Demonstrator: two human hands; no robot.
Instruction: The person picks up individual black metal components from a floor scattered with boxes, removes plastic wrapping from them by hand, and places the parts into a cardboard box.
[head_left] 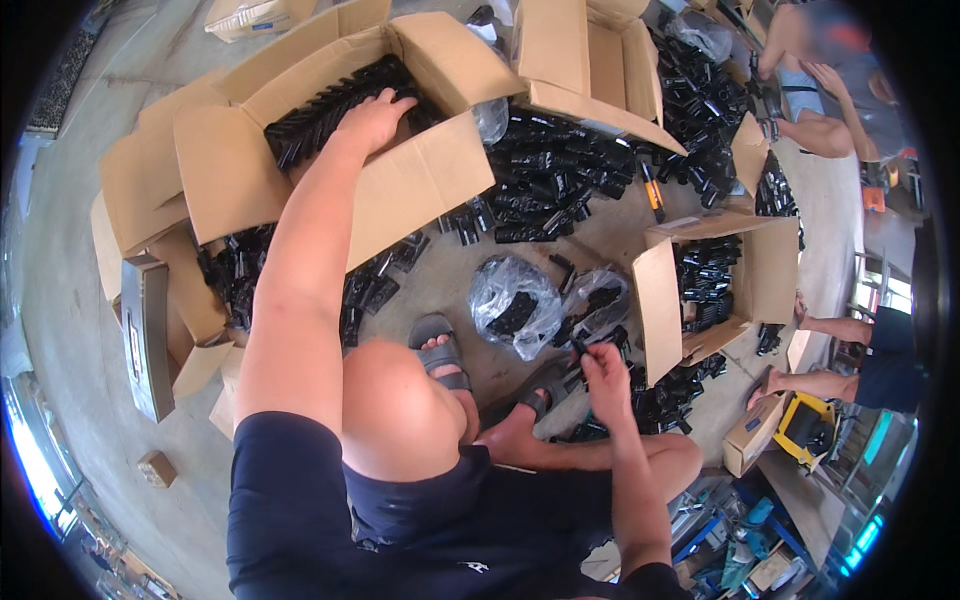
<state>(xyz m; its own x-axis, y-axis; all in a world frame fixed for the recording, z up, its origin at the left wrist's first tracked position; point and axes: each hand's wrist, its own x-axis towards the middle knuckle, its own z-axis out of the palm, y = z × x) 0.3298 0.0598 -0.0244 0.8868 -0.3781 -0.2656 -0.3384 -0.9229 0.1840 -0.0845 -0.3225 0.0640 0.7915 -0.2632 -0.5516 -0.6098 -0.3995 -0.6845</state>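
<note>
My left hand [376, 122] reaches into an open cardboard box [425, 185] on the left. It rests at the near side of the black parts [325, 118] packed in slanting rows there. Its visible fingers are apart, and the rest of the hand is partly hidden. In front of me, above my bent leg, my right hand [607, 378] pinches a small black plastic piece [579, 347] between thumb and fingers. Beyond that hand lie clear plastic bags [515, 305] with black pieces in them. Loose black pieces [665, 400] lie on the floor beside it.
Large heaps of wrapped black parts [550, 165] cover the floor ahead. More open cartons stand around: one at the far middle [607, 70], one on the right [655, 310]. An orange-and-black tool [652, 190] lies by the heap. Other people sit and stand at the right.
</note>
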